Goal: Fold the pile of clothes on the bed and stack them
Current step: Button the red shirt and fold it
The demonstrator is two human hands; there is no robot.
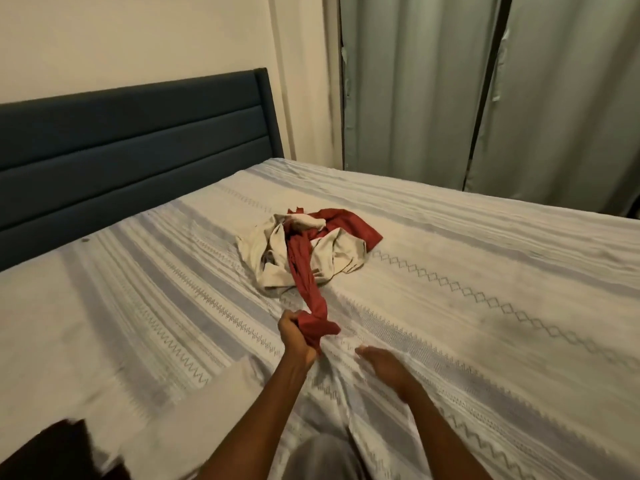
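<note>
Red cloth, bunched, sits in the fist of the left hand (294, 336) at about 6 o'clock of the pile; the fingers are curled tight round one end of the red garment (304, 271). Right hand (379, 362), just beside it at 3 o'clock, lies flat with fingers loosely straight on the bedspread (485, 306), holding nothing. Frame is motion-blurred here.

From the fist the red garment runs as a taut, twisted rope toward 12 o'clock, over the cream garment (277, 251), its far part spread at the pile's 2 o'clock edge. Pile lies mid-bed. Dark blue headboard (138, 140) at 10 o'clock, grey curtains (485, 98) beyond.

Judgement: thin, light, limp fabric; no stiffness, drags its neighbour when pulled. Better held by two corners or a hem than by a bunched end, so it hangs open for folding.
</note>
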